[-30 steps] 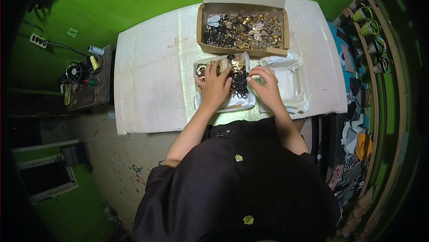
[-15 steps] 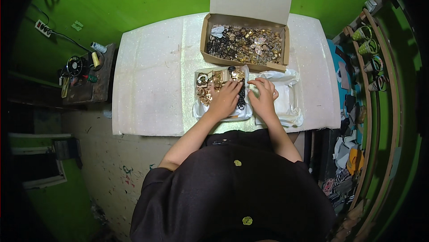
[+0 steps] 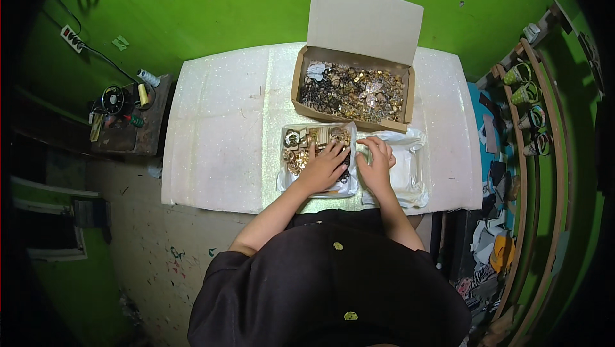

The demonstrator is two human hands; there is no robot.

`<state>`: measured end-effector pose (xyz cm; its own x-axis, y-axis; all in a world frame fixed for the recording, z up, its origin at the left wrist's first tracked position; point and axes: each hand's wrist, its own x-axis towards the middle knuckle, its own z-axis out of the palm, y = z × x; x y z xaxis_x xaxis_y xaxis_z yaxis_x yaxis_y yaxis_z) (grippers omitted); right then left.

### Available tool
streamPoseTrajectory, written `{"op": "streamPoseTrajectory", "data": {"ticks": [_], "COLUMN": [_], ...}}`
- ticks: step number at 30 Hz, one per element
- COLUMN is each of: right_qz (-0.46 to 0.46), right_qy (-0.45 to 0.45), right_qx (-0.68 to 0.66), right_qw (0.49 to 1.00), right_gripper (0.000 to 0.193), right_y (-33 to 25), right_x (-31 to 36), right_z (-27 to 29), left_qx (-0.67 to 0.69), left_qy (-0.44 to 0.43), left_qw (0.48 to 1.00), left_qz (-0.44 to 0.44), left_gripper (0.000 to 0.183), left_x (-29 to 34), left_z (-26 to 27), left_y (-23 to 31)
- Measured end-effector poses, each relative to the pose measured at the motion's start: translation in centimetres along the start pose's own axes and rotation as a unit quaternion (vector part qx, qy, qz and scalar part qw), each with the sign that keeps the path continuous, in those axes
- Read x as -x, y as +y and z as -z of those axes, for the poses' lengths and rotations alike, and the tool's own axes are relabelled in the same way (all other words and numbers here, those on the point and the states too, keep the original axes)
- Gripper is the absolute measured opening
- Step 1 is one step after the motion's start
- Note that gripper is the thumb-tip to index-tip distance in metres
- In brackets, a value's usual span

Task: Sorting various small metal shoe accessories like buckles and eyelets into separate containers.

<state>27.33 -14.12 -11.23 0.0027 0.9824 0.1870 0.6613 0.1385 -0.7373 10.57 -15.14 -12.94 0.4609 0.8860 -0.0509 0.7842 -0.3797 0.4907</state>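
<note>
L hand (image 3: 319,171) over trinkets (image 3: 296,161), R hand (image 3: 377,162) nr

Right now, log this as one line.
Left hand: spread over gold pieces in tray | Right hand: beside tray, fingers bent | Beyond: open cardboard box

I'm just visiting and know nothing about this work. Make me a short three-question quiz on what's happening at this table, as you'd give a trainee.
1. Whose fingers spread over the lined tray of gold-coloured pieces? A) the left hand B) the right hand C) neither hand

2. Fill the gap: seen from the person, the cardboard box stands ____ (nearer or farther) than that tray.

3. True or false: the box's lid is closed.

Key: 1. A. 2. Farther. 3. False; the lid stands open, showing the trinkets inside.
</note>
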Motion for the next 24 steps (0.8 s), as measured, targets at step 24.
{"op": "streamPoseTrajectory", "data": {"ticks": [24], "right_qz": [-0.016], "right_qy": [0.005], "right_qx": [0.004], "right_qw": [1.0], "right_gripper": [0.028], "right_y": [0.7], "right_x": [-0.8], "right_z": [0.4], "left_qx": [-0.043], "left_qy": [0.167], "left_qw": [0.972], "left_qz": [0.158], "left_gripper": [0.071], "left_x": [-4.3], "left_z": [0.7], "left_y": [-0.9]}}
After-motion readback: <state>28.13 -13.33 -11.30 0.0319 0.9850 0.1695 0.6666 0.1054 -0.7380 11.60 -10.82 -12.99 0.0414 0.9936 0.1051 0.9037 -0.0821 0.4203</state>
